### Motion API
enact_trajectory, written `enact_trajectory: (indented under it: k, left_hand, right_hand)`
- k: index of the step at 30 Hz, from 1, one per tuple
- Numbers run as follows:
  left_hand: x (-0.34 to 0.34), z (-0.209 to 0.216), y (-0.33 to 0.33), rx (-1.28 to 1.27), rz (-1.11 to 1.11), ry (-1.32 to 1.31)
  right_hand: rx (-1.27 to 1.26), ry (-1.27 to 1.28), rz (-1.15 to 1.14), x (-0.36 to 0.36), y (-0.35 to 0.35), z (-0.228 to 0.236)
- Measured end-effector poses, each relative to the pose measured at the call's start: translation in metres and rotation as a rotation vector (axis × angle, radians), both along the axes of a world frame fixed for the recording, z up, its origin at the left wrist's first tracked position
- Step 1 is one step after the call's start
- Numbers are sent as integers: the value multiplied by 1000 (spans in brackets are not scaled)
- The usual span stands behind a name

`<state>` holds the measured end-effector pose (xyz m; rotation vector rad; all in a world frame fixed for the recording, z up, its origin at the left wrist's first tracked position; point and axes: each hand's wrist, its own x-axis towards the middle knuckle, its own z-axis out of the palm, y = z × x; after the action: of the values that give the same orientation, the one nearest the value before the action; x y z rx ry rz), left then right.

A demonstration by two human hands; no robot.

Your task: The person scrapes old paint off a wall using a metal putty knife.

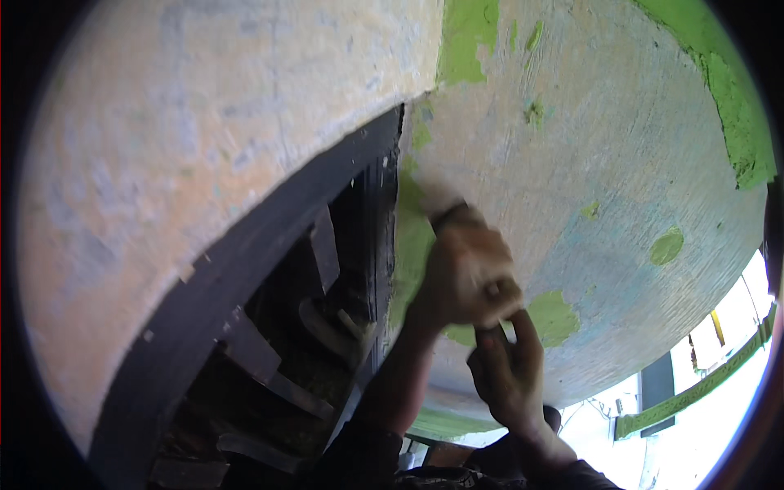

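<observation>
Both of my hands grip one scraper [449, 214], one above the other. My left hand [469, 269] is closed round the upper part, close to the dark head, which is smeared by motion. Below it my right hand [510, 371] wraps the lower end of the handle [490, 333]. The blurred working end meets the wall [604, 163] beside a strip of green paint [412, 245] along the dark frame. Most of the handle is hidden inside my fingers, so its exact shape cannot be made out.
A dark frame [204, 237] with slatted openings stands left of my hands, its edge close to my left forearm. Green paint patches [559, 318] dot the wall, and a larger green band [727, 106] runs along the upper right. A bright opening with a green rail [694, 400] lies at lower right.
</observation>
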<state>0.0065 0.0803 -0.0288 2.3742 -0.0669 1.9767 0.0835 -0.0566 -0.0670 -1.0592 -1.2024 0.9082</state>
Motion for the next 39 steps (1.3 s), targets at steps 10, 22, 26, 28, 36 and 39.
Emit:
enact_trajectory:
  k: [10,22,26,28,36,39]
  left_hand:
    - [11,-11,-5,-21,-37,96]
    - [-5,15,14,-100,79,-127]
    - [6,6,-2,2,-13,11]
    - [-2,14,16,-3,-18,-32]
    - [-3,16,14,-22,-85,-79]
    - [6,4,9,-128,-55,-135]
  right_hand:
    - [46,76,-59,8,-5,-20]
    - [-29,-86,47,12,18,29]
    - [45,22,-43,6,-2,4]
    - [-34,-19,-43,5,13,16]
    - [64,11,-29,2,17,12]
    - [13,-42,18,10,8,9]
